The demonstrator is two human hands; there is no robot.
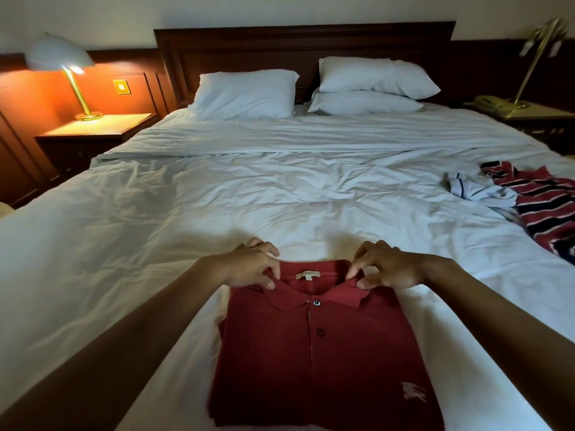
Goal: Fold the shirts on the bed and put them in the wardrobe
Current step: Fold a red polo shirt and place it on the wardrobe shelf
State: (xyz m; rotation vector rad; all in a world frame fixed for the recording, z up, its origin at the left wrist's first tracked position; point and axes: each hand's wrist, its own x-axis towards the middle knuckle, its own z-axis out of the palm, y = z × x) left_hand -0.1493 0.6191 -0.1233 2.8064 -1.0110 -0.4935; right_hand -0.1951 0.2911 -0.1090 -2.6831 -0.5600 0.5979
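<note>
The collar [314,295] of the red shirt [317,365] is pinched at its left end by the left hand [252,267] and at its right end by the right hand [389,265]. The fingers of both hands are curled, and the cloth is held between thumb and fingertips. The collar is likely held this way so it can be pulled flat and even.

The red shirt is laid front up on the near part of the bed [217,197], between the two arms. Its sleeves are tucked out of sight, so a neat block shape is made. The folding looks done, and only tidying seems left before the shirt can be carried to the wardrobe, which is not seen. The cloth looks soft and a little bumpy, like knit. Small dark buttons [320,331] are seen down the middle, and a pale sewn picture [413,391] sits near the right bottom corner.

The bed is covered in thin white cloth full of wrinkles. Its wide, flat top makes a good place for folding.

Farther off on the right, a striped shirt [547,209] in red, dark blue and white is heaped beside a white shirt [476,189]. They are touching and not yet folded, likely left there to wait their turn.

At the far end, puffy white pillows [245,94] are leaned on a dark wooden headboard [280,48]. A lit lamp [59,56] is stood on the left side table [93,129].
</note>
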